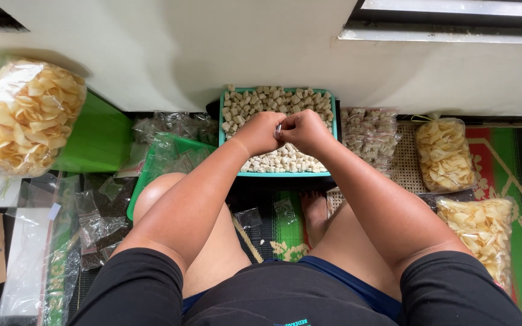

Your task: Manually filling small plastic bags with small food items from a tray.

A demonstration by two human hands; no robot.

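My left hand (pixel 261 131) and my right hand (pixel 305 129) meet, fingers curled, over a teal tray (pixel 285 174) heaped with small pale square crackers (pixel 255 102). Between the two hands a small clear plastic bag (pixel 278 130) is pinched; only a sliver of it shows. Both hands hover just above the crackers, at the tray's middle. What the bag contains is hidden by my fingers.
A big bag of yellow chips (pixel 24 115) rests on a green stool (pixel 95 139) at left. Empty clear bags fill a green basket (pixel 173 154). Filled small packs (pixel 370 133) and two chip bags (pixel 444 154) lie right, on a woven mat (pixel 521 181). White wall behind.
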